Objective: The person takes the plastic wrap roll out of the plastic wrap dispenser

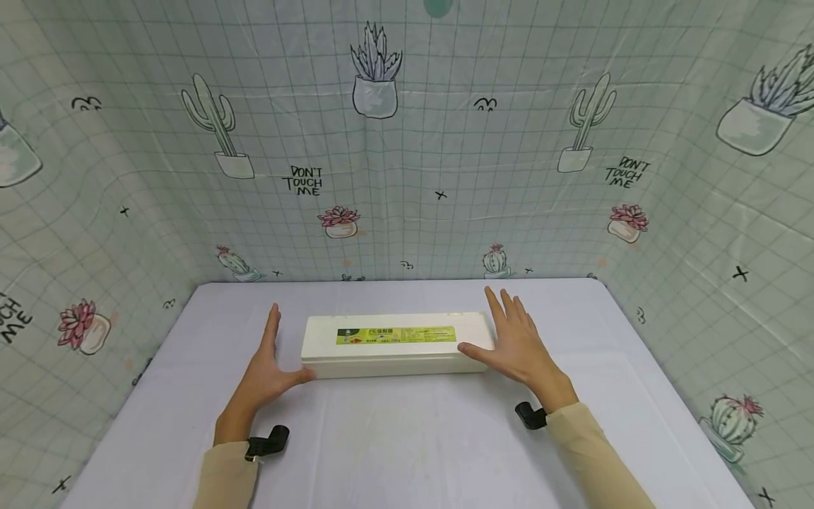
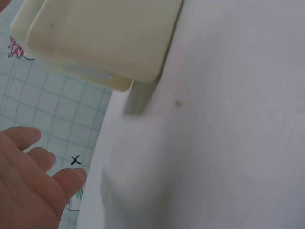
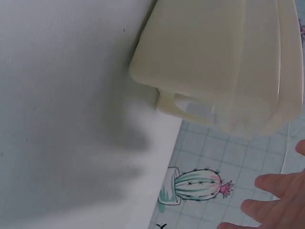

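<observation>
A long cream-white cling film box (image 1: 394,365) with a green and yellow label (image 1: 396,335) lies lengthwise across the table. At its left end my left hand (image 1: 263,375) is spread, thumb by the front left corner; whether it touches cannot be told. My right hand (image 1: 518,350) has its fingers spread beyond the right end, its thumb over the top right of the box. Both wrist views show the box ends, with fingers (image 2: 28,157) of the left hand and fingers (image 3: 276,191) of the right apart from them. Neither hand grips anything.
The box rests on a white table (image 1: 394,438). Behind and at both sides hangs a pale green checked cloth (image 1: 407,141) printed with potted cacti. A black wrist camera (image 1: 268,442) sits on the left wrist, another black camera (image 1: 531,416) on the right.
</observation>
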`<state>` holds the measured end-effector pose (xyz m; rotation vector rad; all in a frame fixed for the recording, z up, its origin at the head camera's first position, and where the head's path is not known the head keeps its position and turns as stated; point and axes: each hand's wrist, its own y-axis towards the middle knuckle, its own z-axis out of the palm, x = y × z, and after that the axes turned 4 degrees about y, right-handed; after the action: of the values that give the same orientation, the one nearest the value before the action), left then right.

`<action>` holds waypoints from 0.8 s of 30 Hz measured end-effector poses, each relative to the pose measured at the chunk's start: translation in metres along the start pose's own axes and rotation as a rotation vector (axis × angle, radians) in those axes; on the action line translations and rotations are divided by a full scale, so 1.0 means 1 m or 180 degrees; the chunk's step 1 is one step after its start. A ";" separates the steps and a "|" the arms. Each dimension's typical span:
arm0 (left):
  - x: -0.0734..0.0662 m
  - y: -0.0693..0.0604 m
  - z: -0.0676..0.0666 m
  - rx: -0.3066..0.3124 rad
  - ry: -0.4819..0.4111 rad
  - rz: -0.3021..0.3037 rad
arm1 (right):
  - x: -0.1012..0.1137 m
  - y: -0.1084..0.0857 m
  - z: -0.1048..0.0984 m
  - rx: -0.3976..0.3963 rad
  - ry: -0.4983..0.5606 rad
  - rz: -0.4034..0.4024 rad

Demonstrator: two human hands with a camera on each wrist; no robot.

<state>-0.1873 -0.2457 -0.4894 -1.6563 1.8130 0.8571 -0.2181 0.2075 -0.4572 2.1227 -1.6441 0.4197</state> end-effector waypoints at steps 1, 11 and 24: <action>0.001 0.000 0.003 0.0003 -0.0037 0.0031 | 0.001 0.000 0.002 0.0001 0.0006 -0.0027; -0.003 0.002 0.021 0.0146 -0.0455 0.0091 | 0.011 0.003 0.019 -0.0043 0.0110 -0.0282; -0.003 0.003 0.033 0.0249 -0.1351 0.0378 | 0.018 0.001 0.038 -0.0280 0.0024 -0.0369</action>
<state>-0.1905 -0.2185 -0.5083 -1.2147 1.6322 1.0805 -0.2157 0.1732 -0.4817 2.1355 -1.4981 0.3131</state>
